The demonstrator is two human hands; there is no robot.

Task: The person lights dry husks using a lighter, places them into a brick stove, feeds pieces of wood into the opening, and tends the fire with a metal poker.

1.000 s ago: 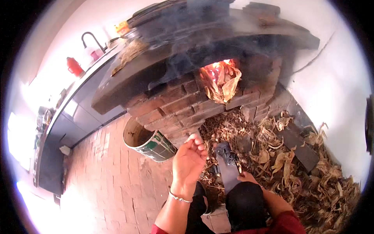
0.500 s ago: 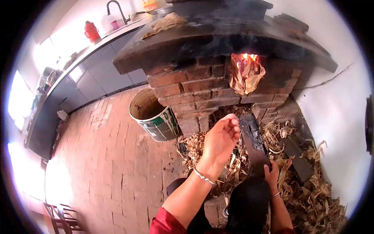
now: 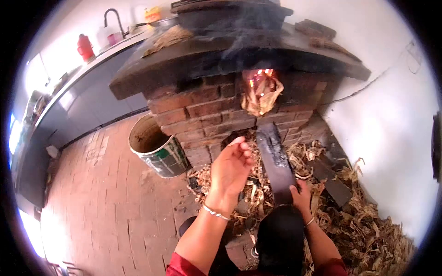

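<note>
My right hand [image 3: 301,198] grips the lower end of a dark wooden board [image 3: 282,181], thumb on its face. The board's upper part is charred and ashy, and it slopes up toward the brick stove [image 3: 202,110]. To the left of the board, my left hand [image 3: 230,168] is raised with its fingers loosely curled, and nothing shows in it. Above both hands, dry corn husks [image 3: 261,99] stick out of the stove's fire opening, burning at their upper part. Smoke drifts over the stove top.
A bucket [image 3: 159,154] stands left of the stove. Dry husks [image 3: 363,234] are heaped at the right by the white wall, with another dark board [image 3: 332,184] among them. A counter with a faucet [image 3: 115,20] and a red thermos [image 3: 85,47] runs along the left.
The view has shifted, so the stove and bucket appear further left. My left hand's fingers have loosened slightly. My right hand still holds the board, which has tilted a little.
</note>
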